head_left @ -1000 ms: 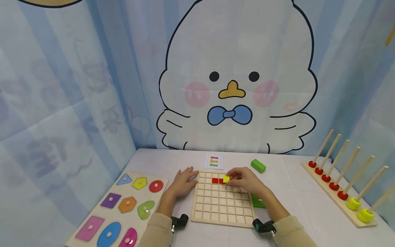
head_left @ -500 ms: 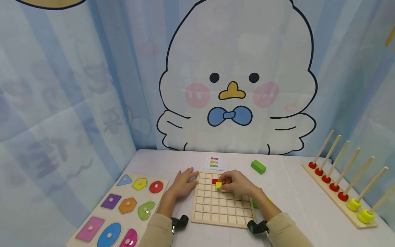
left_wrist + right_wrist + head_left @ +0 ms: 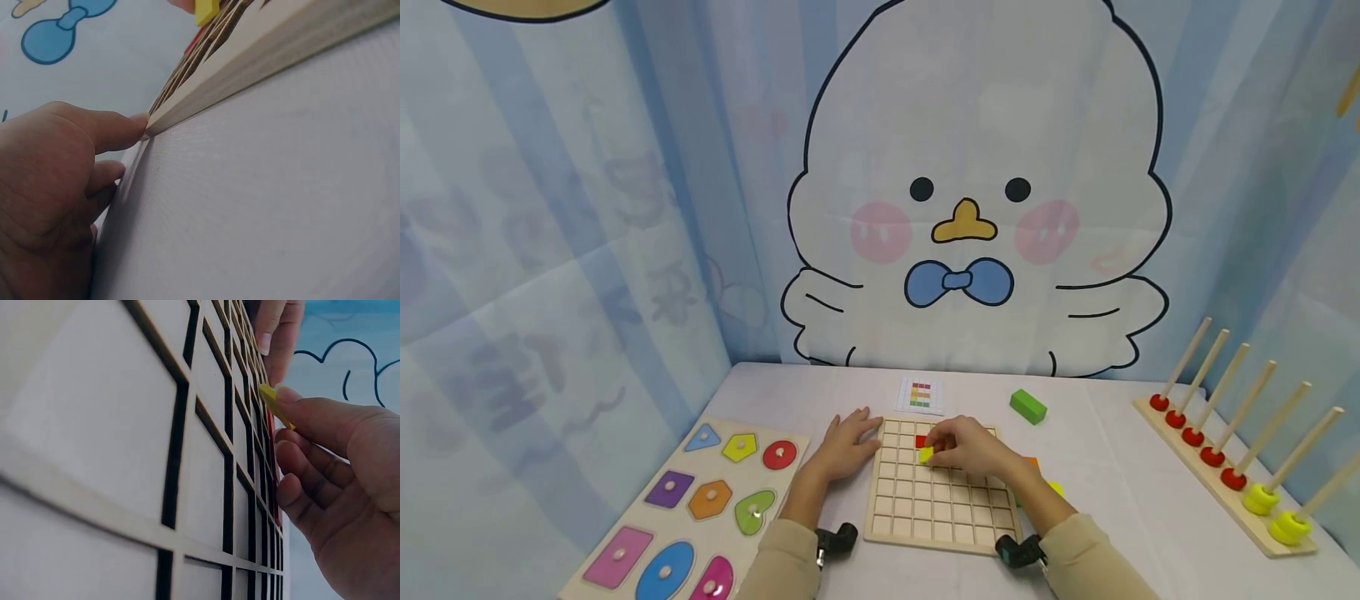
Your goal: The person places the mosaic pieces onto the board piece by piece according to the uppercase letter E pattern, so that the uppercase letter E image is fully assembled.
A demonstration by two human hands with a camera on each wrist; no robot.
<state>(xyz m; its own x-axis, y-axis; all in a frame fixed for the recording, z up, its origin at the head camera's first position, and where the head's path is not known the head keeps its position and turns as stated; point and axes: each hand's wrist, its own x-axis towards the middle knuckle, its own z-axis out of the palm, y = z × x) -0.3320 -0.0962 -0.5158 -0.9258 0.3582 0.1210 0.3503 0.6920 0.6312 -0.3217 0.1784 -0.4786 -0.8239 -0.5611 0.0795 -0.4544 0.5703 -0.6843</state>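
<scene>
My right hand [image 3: 973, 448] pinches a small yellow square tile [image 3: 926, 456] between thumb and fingers, close over the upper part of a wooden grid board [image 3: 904, 510]. In the right wrist view the tile [image 3: 275, 405] is tilted, one edge toward the grid. Just behind it a red tile [image 3: 921, 441] sits in the board's second row; the hand covers the cells to its right. My left hand [image 3: 844, 448] lies at the board's upper left edge with its fingers extended, and in the left wrist view its thumb [image 3: 115, 130] touches the board's corner.
Beyond the board lies a printed pattern card [image 3: 920, 394], and a green block [image 3: 1028, 406] is to its right. Orange [image 3: 1032, 461] and yellow [image 3: 1056, 487] pieces show partly behind the right forearm. A shape puzzle [image 3: 662, 525] stands left, a peg stand with rings [image 3: 1247, 512] right.
My right hand has moved left and slightly toward me with the yellow tile, from the right of the red tiles to just below the red one still showing. The left hand stays put.
</scene>
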